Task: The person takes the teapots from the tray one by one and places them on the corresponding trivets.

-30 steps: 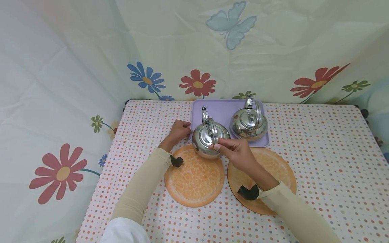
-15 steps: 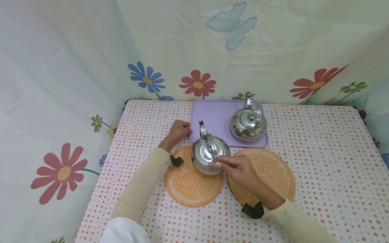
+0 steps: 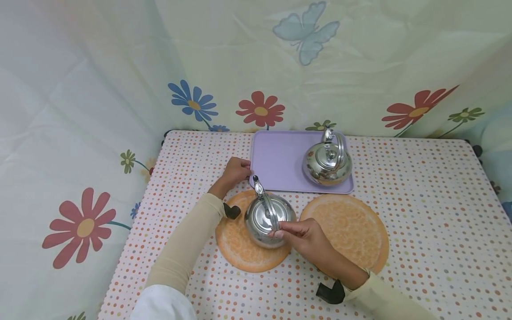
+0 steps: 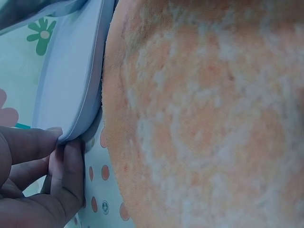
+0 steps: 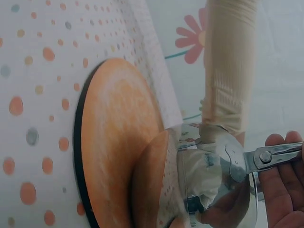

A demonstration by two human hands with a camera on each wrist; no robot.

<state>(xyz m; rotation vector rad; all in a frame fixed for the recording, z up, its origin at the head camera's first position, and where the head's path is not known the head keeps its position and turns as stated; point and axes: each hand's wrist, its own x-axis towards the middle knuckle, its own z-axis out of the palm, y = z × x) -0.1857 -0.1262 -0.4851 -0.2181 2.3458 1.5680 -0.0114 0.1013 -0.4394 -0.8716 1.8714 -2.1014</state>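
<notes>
My right hand pinches the handle of a shiny metal kettle over the left orange round placemat. Its spout points away from me. In the right wrist view the kettle is upright near the mat's surface; whether its base touches I cannot tell. My left hand holds the near left corner of a lilac tray. Seen from the left wrist, the thumb of that hand lies on the tray rim, with fingers curled below.
A second metal kettle stands on the tray's right side. To the right of the first mat lies another orange round placemat. A dotted cloth covers the table, and flowered curtains hang behind and to the left.
My right hand has brought the kettle from the tray's front edge toward me and slightly left, over the left placemat. The left hand stays at the tray corner.
</notes>
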